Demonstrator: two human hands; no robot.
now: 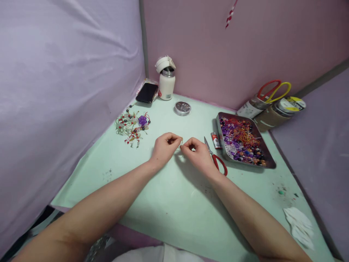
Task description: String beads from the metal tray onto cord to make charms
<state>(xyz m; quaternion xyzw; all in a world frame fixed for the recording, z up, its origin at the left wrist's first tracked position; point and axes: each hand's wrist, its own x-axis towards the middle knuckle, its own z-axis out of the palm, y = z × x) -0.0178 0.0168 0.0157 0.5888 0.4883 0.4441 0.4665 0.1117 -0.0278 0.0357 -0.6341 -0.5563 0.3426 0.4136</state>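
Note:
Both hands meet above the middle of the table, each in a fingertip pinch. My left hand (164,148) is closed on a thin yellowish cord (181,139), a small bit of which shows above the fingertips. Just to the right, my right hand (198,153) pinches the same cord a little lower. Too little of it shows to tell whether a knot or bead is on it. Close by my right wrist lie scissors (223,168) with red handles and a red lighter (215,141).
At right is a metal tray (268,154) of beads and cords, with jars (275,112) behind. Beaded strings (131,123) lie at left. Toward the back are a phone (147,93), an open white bottle (167,85) and a round container (182,108). A crumpled tissue (299,226) lies front right.

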